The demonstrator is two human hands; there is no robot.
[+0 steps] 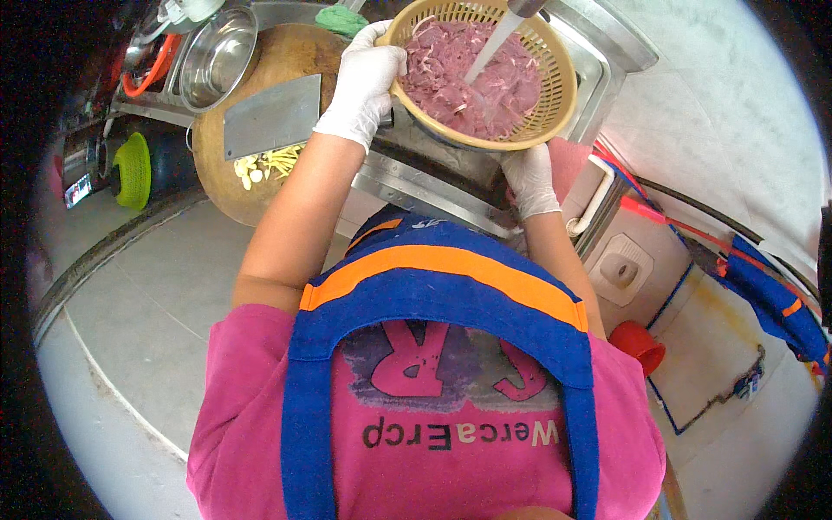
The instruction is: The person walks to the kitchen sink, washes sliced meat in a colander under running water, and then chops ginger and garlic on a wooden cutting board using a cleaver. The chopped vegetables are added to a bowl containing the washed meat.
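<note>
My left hand (pixel 368 81), in a white disposable glove, grips the left rim of a tan plastic colander (pixel 564 97). Beneath its near right side is my right hand (pixel 532 177), gloved too, its fingers partly hidden by the colander. Raw sliced meat (pixel 468 81) fills much of the colander. Water runs onto the meat from a faucet (pixel 525 6) above. Both hands hold the colander over a stainless steel sink (pixel 442 188). A cleaver (pixel 276 117) lies on a round wooden chopping board (pixel 214 146), beside sliced pale yellow pieces (pixel 266 165), possibly ginger and garlic.
A steel bowl (pixel 220 58) stands left of the board, near an orange-red basin (pixel 151 68). Behind the board lies a green cloth (pixel 341 21). At the lower right are a white pipe (pixel 595 195), a squat toilet (pixel 621 268) and a red bucket (pixel 638 346).
</note>
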